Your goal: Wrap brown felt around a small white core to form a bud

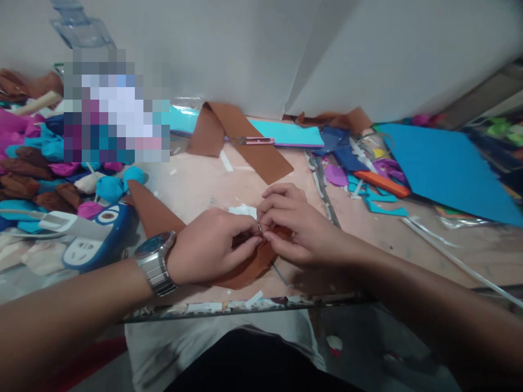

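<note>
Strip in Close Grip Between Two Hands

Brown strip [241, 276] lies beneath a person's hands near the front of a worktable [188, 177]. The left hand [208, 242] pinches it between thumb and forefinger; the right hand [296, 226] has its fingertips drawn in narrow on a small shiny piece [260, 227], too small to name. Such fine work calls for a steady left pinch close to the shiny piece, light pressure from the right, wrists low and the material flat, so that it neither puckers nor twists. The strip appears plain, matte and bendable, narrowing to the person's left and curving along its near edge; its middle is hidden by the hands. Pink-handled snips [259, 141] rest on another brown piece [272, 166] beyond.
</note>
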A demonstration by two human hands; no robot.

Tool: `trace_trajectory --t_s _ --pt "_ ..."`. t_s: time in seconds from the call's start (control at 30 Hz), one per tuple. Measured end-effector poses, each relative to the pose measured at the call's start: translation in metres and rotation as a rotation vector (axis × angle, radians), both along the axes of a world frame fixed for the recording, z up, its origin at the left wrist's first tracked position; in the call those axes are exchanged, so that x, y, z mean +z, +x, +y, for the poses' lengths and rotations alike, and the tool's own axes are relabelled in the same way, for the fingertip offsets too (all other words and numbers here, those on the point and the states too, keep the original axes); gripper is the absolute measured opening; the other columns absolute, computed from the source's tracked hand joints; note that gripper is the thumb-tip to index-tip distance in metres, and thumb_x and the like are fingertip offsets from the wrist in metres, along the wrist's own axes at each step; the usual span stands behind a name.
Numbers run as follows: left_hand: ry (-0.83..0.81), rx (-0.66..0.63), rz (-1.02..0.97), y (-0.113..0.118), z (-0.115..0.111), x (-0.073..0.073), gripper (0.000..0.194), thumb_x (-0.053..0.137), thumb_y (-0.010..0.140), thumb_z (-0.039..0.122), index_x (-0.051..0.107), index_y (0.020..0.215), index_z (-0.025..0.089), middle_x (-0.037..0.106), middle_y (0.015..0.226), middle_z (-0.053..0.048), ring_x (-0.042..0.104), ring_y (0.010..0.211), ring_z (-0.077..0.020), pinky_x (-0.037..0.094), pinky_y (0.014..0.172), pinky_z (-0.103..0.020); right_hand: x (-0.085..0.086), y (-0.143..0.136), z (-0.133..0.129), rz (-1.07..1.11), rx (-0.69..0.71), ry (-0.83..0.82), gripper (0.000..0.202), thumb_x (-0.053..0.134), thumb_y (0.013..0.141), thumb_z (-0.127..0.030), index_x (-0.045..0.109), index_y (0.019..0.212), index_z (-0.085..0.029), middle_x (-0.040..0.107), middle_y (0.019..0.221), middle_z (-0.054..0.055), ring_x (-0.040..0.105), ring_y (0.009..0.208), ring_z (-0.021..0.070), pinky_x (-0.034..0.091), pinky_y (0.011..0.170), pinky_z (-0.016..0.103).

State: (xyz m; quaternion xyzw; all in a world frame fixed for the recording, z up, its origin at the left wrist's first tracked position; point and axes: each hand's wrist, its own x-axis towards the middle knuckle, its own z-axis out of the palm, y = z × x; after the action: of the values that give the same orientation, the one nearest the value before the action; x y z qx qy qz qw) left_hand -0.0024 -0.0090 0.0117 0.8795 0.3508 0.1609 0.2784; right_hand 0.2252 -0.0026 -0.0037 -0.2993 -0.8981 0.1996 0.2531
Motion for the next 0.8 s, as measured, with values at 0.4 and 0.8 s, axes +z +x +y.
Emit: trace_trajectory --t_s 0.4,0.8 --pt "-0.089 0.025 0.039 0.001 0.0012 -0.0035 0.025 0.057 0.097 0.034 0.069 0.082 0.018 0.068 0.07 0.0 0.057 0.063 -0.0127 0.038 0.064 -0.027 -0.0005 -0.0012 -0.0017 -0.032 -0.017 0.003 0.007 0.06 0.092 -0.019 0.062 0.087 -0.022 0.069 0.102 0.006 0.05 0.119 0.0284 0.037 0.108 0.053" --pt "-0.253 -0.006 -0.012 -0.0002 0.0023 -0.003 0.023 0.058 0.096 0.032 0.07 0.082 0.019 0.07 0.072 0.003 0.058 0.064 -0.0109 0.038 0.066 -0.026 0.0021 0.0016 -0.0008 -0.043 0.005 -0.026 0.005 0.062 0.092 -0.02 0.067 0.09 -0.022 0.069 0.102 0.005 0.05 0.118 0.0273 0.037 0.107 0.051"
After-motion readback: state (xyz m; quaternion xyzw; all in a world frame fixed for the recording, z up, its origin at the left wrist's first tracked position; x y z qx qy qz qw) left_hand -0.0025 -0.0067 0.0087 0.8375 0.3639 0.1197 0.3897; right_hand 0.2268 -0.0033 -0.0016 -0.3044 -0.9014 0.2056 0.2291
